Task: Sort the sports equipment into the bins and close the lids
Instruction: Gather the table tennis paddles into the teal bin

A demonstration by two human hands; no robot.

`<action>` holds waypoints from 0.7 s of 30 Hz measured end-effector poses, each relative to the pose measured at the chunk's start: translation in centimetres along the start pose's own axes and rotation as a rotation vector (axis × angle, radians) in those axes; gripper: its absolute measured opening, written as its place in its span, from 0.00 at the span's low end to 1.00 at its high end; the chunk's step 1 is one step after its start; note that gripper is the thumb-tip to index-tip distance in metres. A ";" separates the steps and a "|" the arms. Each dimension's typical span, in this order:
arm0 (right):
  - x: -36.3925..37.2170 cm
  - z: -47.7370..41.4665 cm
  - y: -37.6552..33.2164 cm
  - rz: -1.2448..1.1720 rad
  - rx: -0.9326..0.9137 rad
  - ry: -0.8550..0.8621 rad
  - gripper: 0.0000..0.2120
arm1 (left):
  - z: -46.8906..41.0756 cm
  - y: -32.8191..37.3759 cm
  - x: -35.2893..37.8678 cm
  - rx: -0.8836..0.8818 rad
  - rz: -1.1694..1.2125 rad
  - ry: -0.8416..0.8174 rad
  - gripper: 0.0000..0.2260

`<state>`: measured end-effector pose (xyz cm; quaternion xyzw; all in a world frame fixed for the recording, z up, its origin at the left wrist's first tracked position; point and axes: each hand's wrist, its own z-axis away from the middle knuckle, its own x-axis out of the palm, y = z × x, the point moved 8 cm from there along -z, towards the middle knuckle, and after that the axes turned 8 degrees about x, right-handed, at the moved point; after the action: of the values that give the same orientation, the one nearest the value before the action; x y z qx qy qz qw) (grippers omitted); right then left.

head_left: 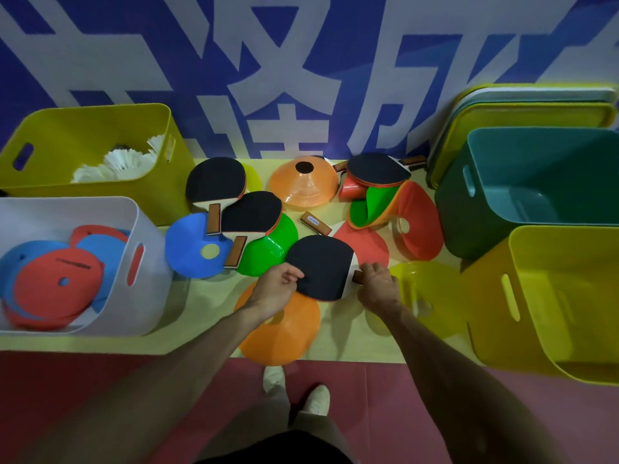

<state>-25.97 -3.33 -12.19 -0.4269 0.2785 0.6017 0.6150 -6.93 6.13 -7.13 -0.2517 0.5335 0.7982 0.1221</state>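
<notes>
A black-faced table tennis paddle [322, 266] is held over the middle of the table. My right hand [378, 283] grips its handle, and my left hand [279, 285] pinches the blade's left edge. Three more paddles lie further back: one paddle [216, 184] at the left, a second paddle [253, 214] beside it, and a third paddle [376, 169] on a pile of cones. Flat disc cones are scattered around, including an orange cone [281, 333] under my left forearm, a green cone [269, 247], a blue cone [194, 246] and a yellow cone [425, 289].
A white bin [147, 279] at the left holds red and blue cones. Behind it a yellow bin [174, 142] holds shuttlecocks. On the right stand an empty teal bin [459, 216] and an empty yellow bin [492, 296]. Lids [522, 108] lean against the wall.
</notes>
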 end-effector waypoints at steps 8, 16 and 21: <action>-0.8 -0.8 -1.1 0.111 -0.025 -0.073 0.18 | -1.7 -0.5 -4.2 0.009 -0.075 0.116 0.11; -4.7 0.4 -3.5 0.223 -0.069 0.043 0.19 | -4.2 -4.5 -9.9 -0.152 -0.124 0.313 0.12; -6.0 1.4 -5.6 0.169 -0.045 0.073 0.23 | -4.1 -8.0 -10.3 -0.330 0.060 0.366 0.07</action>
<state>-21.49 -4.69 -5.30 -0.4370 0.3222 0.6416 0.5417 6.59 6.36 -9.23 -0.3923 0.4165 0.8190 -0.0431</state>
